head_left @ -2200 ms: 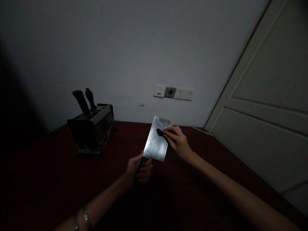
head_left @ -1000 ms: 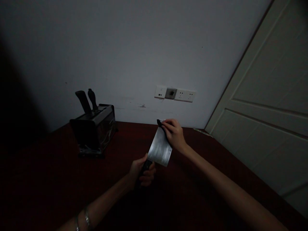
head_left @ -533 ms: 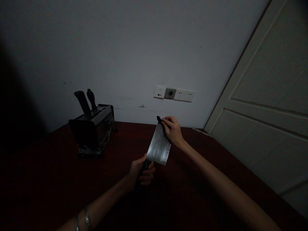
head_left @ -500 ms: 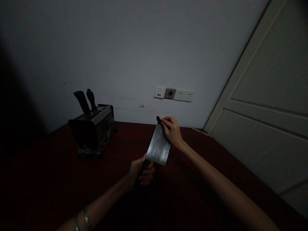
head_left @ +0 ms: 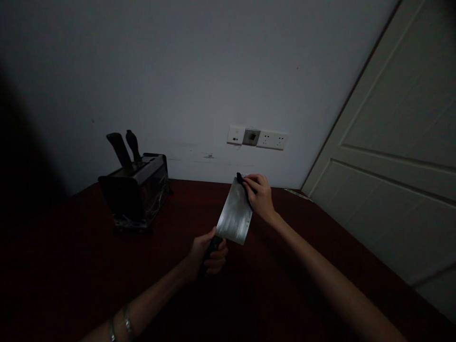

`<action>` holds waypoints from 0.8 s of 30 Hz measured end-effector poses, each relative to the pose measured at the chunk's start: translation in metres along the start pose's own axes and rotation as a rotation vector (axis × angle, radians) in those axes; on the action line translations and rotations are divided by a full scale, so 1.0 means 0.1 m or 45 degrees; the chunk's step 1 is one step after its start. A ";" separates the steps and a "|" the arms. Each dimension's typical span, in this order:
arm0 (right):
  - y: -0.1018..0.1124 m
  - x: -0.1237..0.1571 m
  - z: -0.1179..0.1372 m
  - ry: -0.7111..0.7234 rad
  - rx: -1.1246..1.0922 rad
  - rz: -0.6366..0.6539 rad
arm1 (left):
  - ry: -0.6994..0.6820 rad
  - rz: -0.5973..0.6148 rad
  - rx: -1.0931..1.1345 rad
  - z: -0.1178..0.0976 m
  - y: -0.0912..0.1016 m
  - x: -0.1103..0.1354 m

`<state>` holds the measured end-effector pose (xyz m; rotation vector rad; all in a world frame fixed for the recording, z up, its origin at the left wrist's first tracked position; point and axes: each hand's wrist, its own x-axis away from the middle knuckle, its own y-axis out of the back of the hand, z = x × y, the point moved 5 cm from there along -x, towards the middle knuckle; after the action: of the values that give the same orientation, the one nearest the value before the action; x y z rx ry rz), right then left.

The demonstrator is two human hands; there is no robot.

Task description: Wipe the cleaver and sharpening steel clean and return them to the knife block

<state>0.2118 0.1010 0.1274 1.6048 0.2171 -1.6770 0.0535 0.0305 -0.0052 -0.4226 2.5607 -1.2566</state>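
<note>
My left hand [head_left: 206,256] is closed round the dark handle of a broad steel cleaver [head_left: 234,213] and holds it blade-up over the dark red table [head_left: 107,280]. My right hand [head_left: 260,195] pinches a small dark cloth [head_left: 241,179] against the top far corner of the blade. The fingers of that hand lie along the blade's right edge.
A dark knife block [head_left: 137,190] with two black handles sticking up stands at the back left by the white wall. A strip of wall sockets [head_left: 257,137] is above the table's far edge. A pale panelled door [head_left: 395,180] fills the right side.
My right hand with the cloth has slid from the middle of the blade's face to its top corner. The cleaver has turned slightly, showing a narrower face.
</note>
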 end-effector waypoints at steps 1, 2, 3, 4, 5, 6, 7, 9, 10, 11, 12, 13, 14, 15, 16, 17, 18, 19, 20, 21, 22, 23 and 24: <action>0.02 0.07 0.05 0.013 -0.015 0.002 | 0.000 0.004 0.002 0.00 0.00 0.00; 0.04 0.15 0.13 0.022 -0.036 0.011 | -0.006 0.007 0.005 -0.01 0.00 0.00; 0.05 0.26 0.21 0.035 -0.063 0.034 | -0.015 0.013 0.006 -0.02 0.00 -0.01; 0.06 0.36 0.31 0.050 -0.096 0.074 | -0.030 0.020 0.008 -0.03 -0.01 -0.01; 0.06 0.47 0.41 0.065 -0.133 0.120 | -0.047 0.029 0.005 -0.05 -0.02 -0.01; 0.06 0.57 0.51 0.091 -0.172 0.180 | -0.058 0.035 0.000 -0.07 -0.02 -0.01; 0.05 0.65 0.59 0.117 -0.208 0.235 | -0.066 0.038 -0.006 -0.08 -0.03 0.00; 0.05 0.71 0.66 0.168 -0.254 0.316 | -0.076 0.030 -0.012 -0.10 -0.04 0.00; 0.06 0.69 0.64 0.176 -0.254 0.324 | -0.082 0.021 -0.009 -0.11 -0.04 0.00; 0.07 0.64 0.59 0.168 -0.238 0.308 | -0.090 0.015 -0.004 -0.11 -0.05 0.01; 0.09 0.56 0.51 0.146 -0.209 0.274 | -0.097 0.014 0.003 -0.11 -0.06 0.01; 0.11 0.49 0.42 0.117 -0.173 0.226 | -0.102 0.021 0.011 -0.12 -0.07 0.00; 0.13 0.42 0.34 0.092 -0.142 0.179 | -0.102 0.030 0.017 -0.11 -0.07 0.00; 0.14 0.38 0.29 0.077 -0.120 0.144 | -0.102 0.039 0.021 -0.12 -0.08 0.00; 0.15 0.37 0.28 0.070 -0.110 0.135 | -0.104 0.044 0.023 -0.12 -0.08 0.00; 0.14 0.40 0.30 0.074 -0.115 0.153 | -0.112 0.046 0.024 -0.13 -0.07 -0.01; 0.13 0.46 0.36 0.084 -0.130 0.192 | -0.125 0.044 0.022 -0.14 -0.07 -0.01; 0.11 0.54 0.45 0.101 -0.155 0.246 | -0.141 0.035 0.019 -0.16 -0.05 0.00; 0.09 0.63 0.55 0.127 -0.187 0.301 | -0.155 0.022 0.013 -0.17 -0.04 0.00; 0.07 0.72 0.64 0.154 -0.221 0.355 | -0.163 0.009 0.008 -0.18 -0.02 0.01; 0.06 0.79 0.73 0.182 -0.254 0.395 | -0.165 -0.004 0.002 -0.19 -0.01 0.01; 0.05 0.82 0.78 0.203 -0.279 0.425 | -0.163 -0.016 -0.003 -0.20 -0.01 0.02; 0.04 0.81 0.80 0.207 -0.292 0.442 | -0.161 -0.024 -0.005 -0.20 -0.01 0.02</action>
<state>0.1622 0.0158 0.0703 1.5069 0.1918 -1.2149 0.0445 0.0440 0.0069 -0.5117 2.4590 -1.1916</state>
